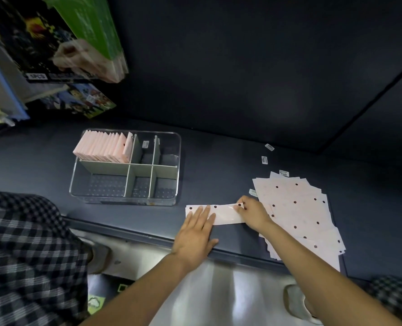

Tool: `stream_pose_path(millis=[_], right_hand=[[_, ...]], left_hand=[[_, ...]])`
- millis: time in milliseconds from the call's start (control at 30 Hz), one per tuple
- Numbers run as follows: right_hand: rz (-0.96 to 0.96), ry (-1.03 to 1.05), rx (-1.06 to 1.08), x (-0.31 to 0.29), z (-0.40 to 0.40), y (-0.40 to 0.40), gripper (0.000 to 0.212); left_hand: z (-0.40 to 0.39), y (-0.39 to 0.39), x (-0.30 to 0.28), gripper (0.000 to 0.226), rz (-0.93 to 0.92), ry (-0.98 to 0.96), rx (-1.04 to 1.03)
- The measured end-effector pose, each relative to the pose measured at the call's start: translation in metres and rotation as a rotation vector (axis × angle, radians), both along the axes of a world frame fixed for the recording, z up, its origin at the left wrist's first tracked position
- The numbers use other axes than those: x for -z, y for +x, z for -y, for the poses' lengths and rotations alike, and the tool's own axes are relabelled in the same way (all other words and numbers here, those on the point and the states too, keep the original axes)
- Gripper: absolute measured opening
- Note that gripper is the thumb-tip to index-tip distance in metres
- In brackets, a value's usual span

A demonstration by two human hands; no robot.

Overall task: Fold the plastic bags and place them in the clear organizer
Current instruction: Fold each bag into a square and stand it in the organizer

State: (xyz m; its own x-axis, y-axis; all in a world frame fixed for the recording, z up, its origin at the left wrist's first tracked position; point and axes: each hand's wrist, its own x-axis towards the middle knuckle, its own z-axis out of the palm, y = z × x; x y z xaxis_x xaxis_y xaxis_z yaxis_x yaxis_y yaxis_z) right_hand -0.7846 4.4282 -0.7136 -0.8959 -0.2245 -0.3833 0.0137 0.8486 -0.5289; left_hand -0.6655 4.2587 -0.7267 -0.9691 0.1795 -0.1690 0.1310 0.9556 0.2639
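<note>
Forearms: two bare arms reach from the lower edge over the counter's front lip.
Left hand point(196, 234): flat, fingers straight, pressing down the near-left part of the folded strip.
Right hand point(251, 214): fingers curled, pinching the strip's right end at its far corner.
Folded strip point(225, 214): one pale pink bag with dark dots, folded lengthwise into a narrow band, lying on the counter point(218, 161) just in front of the organizer.
Flat bags point(298, 208): a loose fanned pile to the right, under the right wrist; these are judged still to fold.
Organizer point(169, 201): clear, divided box; its far-left compartment holds a standing row of folded bags point(103, 147); the other compartments look bare of bags.
Progress: judged roughly midway; the current bag needs crosswise folds, then placing.
Labels point(264, 160): small stickers scattered beyond the pile.
</note>
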Motion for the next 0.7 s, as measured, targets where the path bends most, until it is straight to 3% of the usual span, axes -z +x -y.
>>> stream_pose_path(millis=[300,400,500,600,700], right_hand=[[-0.02,0.03,0.08,0.0,0.006,0.006,0.016],[-0.313,0.137,0.112,-0.002,0.012,0.028,0.025],[-0.569,0.106,-0.11,-0.001,0.022,0.063,0.031],[-0.763,0.223,-0.447,0.007,0.025,0.09,0.041],[-0.777,0.3,-0.563,0.015,0.016,0.096,0.042]], left_hand=[[0.009,0.005,0.007,0.072,0.144,-0.138,0.068],[0.008,0.006,0.006,0.071,0.149,-0.157,0.081],[0.007,0.005,0.005,0.071,0.15,-0.156,0.086],[0.007,0.004,0.005,0.071,0.151,-0.139,0.079],[0.007,0.004,0.005,0.072,0.156,-0.148,0.085]])
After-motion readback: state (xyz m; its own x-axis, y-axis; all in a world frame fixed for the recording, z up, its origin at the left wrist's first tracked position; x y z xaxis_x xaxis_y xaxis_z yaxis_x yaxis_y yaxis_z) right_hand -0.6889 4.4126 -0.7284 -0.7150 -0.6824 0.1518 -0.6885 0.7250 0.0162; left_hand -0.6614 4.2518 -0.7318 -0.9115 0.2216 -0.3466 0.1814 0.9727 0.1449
